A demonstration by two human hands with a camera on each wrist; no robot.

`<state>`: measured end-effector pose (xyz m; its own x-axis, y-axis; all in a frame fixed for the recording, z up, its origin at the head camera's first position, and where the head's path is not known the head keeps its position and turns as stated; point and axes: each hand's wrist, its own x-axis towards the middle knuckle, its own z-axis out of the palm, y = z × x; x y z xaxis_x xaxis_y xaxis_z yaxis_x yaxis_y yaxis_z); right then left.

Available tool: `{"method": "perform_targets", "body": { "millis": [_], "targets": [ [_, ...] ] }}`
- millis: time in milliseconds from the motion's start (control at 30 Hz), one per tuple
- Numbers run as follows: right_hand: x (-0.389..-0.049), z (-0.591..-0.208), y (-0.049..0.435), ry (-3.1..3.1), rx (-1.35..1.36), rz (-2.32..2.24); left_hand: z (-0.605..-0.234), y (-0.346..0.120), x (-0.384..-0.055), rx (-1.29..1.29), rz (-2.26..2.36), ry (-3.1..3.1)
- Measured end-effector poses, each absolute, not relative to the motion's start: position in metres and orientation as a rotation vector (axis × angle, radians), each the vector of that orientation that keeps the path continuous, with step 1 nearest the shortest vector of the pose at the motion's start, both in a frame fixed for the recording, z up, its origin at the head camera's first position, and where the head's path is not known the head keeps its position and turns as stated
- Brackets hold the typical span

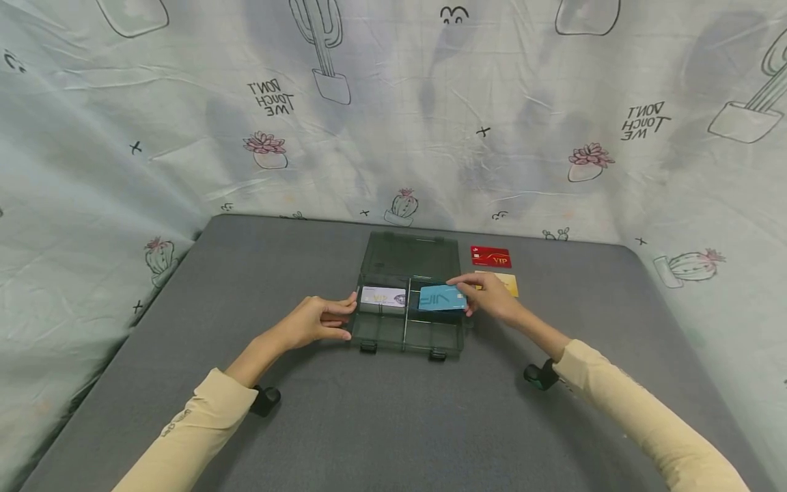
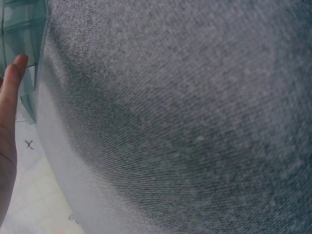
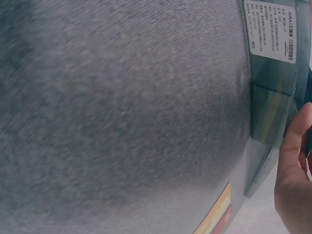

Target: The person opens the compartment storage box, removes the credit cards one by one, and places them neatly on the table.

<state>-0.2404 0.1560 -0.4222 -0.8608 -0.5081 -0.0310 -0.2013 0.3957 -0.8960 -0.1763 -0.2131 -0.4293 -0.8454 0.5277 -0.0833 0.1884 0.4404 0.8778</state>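
Mid-frame, your nearer right hand (image 1: 490, 298) pinches the right end of 1 blue card (image 1: 439, 298), long axis left-to-right, over the box's (image 1: 378, 329) right half. Your left hand (image 1: 312, 321), fingers extended, touches its left side.

Left forearm (image 1: 197, 427): enters from near left, angled toward far right, sleeved in beige; left wrist (image 1: 249, 362) bare beyond the cuff. Left hand (image 1: 313, 322): fingers (image 1: 339, 305) extended rightward, thumb (image 1: 335, 334) set apart on the near side. Right forearm (image 1: 645, 417): enters from near right, angled toward far left, likewise sleeved; right wrist (image 1: 544, 333) bare. Right hand (image 1: 490, 295): reaches slightly farther than the left, thumb and index finger in a pinch. Both hands partly cut off in wrist views.
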Motion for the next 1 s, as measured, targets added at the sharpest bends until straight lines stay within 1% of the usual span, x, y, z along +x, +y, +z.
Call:
{"method": "perform_targets", "body": {
  "millis": [367,800,1000],
  "targets": [
    [-0.235,-0.424,0.160,2.323,-0.530,-1.405,-0.433,-0.216,-0.177,0.643,1.371,2.357],
    [-0.228,-0.422,0.164,2.096,-0.525,-1.549,-0.434,-0.218,-0.176,0.639,1.368,2.354],
    [-0.226,-0.426,0.170,2.063,-0.459,-1.606,-0.435,-0.218,-0.177,0.652,1.368,2.356]
  ]
}}
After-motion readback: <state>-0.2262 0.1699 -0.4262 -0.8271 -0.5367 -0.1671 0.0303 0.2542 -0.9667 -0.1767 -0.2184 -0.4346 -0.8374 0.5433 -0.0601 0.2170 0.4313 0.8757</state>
